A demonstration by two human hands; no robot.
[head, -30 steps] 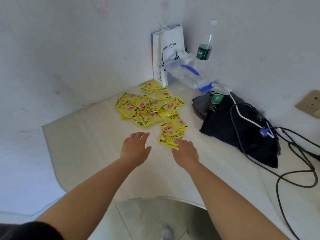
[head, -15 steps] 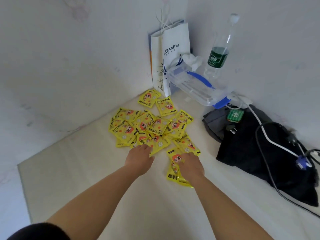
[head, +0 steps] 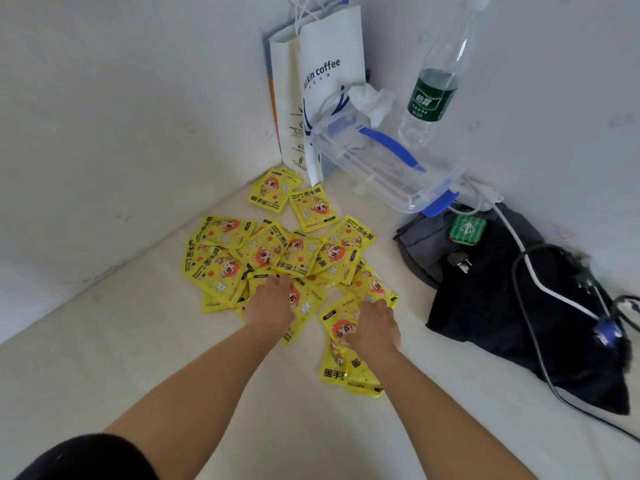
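**Both hands down on the yellow packets**

Your left hand [head: 272, 301] lies palm-down at the near edge of the scatter of yellow foil hand-warmer packets [head: 277, 251], which spreads over the pale flat surface [head: 104, 375] in the middle of the frame. Its fingers cover one packet with a cartoon face [head: 306, 306]. Your right hand [head: 375, 327] sits just to the right and a little lower, on another packet [head: 337, 323] that overlaps one nearer to you [head: 346, 372]. Your fingers point away from the camera – you cannot tell whether either hand grips a packet or only rests on it.

Upper centre, a white paper coffee bag [head: 329, 81] stands in the corner, with a clear plastic box with blue handle [head: 381, 168] touching it and a clear water bottle with green label [head: 431, 95] behind the box. At right lies a black cloth bundle [head: 502, 306] – a white cable [head: 540, 282] runs across it.
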